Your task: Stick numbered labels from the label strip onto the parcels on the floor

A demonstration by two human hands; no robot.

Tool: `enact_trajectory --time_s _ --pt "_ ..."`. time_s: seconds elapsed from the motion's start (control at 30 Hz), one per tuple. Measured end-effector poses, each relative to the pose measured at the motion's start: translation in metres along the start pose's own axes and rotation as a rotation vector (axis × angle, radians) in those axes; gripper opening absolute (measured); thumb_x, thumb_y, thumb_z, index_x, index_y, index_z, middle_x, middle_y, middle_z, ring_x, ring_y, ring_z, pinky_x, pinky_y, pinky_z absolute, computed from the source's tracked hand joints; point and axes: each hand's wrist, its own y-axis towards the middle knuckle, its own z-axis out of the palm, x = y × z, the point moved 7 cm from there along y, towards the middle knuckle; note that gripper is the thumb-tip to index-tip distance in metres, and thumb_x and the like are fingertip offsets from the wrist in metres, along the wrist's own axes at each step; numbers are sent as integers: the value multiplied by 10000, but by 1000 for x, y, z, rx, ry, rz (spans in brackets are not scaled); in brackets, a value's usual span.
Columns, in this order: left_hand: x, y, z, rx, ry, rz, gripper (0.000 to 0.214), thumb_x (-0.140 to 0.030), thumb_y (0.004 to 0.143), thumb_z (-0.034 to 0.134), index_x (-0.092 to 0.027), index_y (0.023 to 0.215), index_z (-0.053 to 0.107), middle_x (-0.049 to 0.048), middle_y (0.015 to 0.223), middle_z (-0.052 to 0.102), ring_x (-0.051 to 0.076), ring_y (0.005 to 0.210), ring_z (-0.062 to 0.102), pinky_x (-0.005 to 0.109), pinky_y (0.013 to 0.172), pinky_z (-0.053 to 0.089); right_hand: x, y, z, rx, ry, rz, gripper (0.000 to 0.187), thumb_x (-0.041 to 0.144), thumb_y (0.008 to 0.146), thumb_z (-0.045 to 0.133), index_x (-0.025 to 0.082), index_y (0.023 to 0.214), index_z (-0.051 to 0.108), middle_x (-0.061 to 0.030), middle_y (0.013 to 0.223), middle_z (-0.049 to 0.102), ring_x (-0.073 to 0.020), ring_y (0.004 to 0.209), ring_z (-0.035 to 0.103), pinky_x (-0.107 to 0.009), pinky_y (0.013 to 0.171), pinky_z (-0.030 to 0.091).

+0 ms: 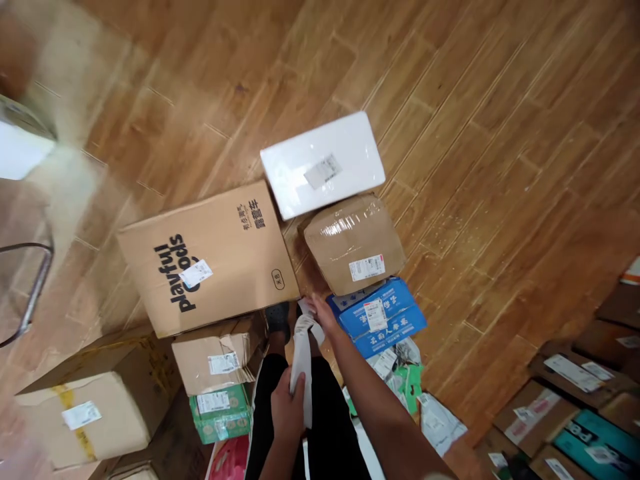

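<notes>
A long, narrow white package (301, 367), seemingly wrapped in plastic, stands out in front of my legs. Its lower part is gripped by my left hand (289, 407), with the thumb lying along it. My right hand (324, 315) has its fingers closed at the package's far end, where the white wrapping looks bunched. What is inside the wrapping is hidden. Close to my right hand lie a blue carton (395, 317) with a label and a brown taped parcel (350, 240). A large brown carton (225, 253) with black print is to the left of that hand.
A white box (345, 150) lies beyond the brown parcel. On my left are a brown box (220, 363), a green box (220, 413) and a bigger taped carton (115, 400). Bagged parcels (440, 423) lie on the right. More boxes (530, 410) fill the lower right corner.
</notes>
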Motion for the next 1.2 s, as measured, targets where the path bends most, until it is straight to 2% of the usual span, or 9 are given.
enact_trajectory --time_s 0.03,0.1,0.17,0.4,0.6,0.73,0.87,1.0,1.2 --pt "-19 -9 -9 30 58 65 382 -504 851 482 -182 952 661 44 802 685 229 770 619 295 699 447 14 -29 3 112 -5 3 403 504 647 725 121 759 670 -65 667 668 -200 685 628 -331 636 501" --pt "-56 -30 -29 70 151 173 367 -487 873 450 -215 969 676 38 820 699 233 787 633 296 724 446 39 -94 20 587 -52 35 453 536 581 753 127 762 684 -48 672 671 -196 683 631 -327 651 495" --pt "-94 -52 -52 43 208 280 360 -476 881 438 -233 963 691 47 855 702 243 832 635 308 761 448 71 -148 13 773 -93 -22 429 530 590 749 135 745 691 -34 675 670 -173 647 617 -288 620 472" --pt "-244 -145 -98 -150 328 641 307 -407 850 495 -216 866 736 95 840 630 264 848 585 376 802 457 202 -284 -19 626 5 -176 305 442 623 768 169 731 689 -17 651 676 -167 578 607 -278 578 459" --pt "-368 -248 -59 379 54 669 426 -310 871 457 -213 1281 522 85 1159 629 244 1063 561 383 967 404 300 -372 -39 361 200 -412 364 519 692 692 187 840 703 -47 756 699 -215 701 639 -321 649 506" --pt "-440 -288 -48 533 31 708 540 -390 846 549 -202 1334 410 69 995 680 215 893 620 322 809 472 353 -392 -56 222 316 -440 405 528 640 728 168 822 694 -47 696 685 -218 645 626 -329 604 513" --pt "-503 -278 -61 435 203 837 302 -415 872 508 -178 1027 612 38 791 659 183 743 594 247 660 440 420 -392 -48 175 336 -610 313 432 596 789 165 657 638 -24 679 635 -180 667 592 -286 619 502" --pt "-574 -233 -86 287 407 1012 355 -381 908 441 -158 692 613 24 691 572 151 661 511 236 625 381 483 -364 -10 189 397 -693 376 354 604 805 185 902 649 -18 775 617 -153 711 575 -259 649 491" --pt "-723 -114 -100 689 746 846 276 -380 869 508 -164 935 666 38 801 659 165 724 562 235 645 412 570 -277 101 189 573 -526 299 380 563 822 178 714 662 -3 669 638 -135 635 570 -267 634 469"
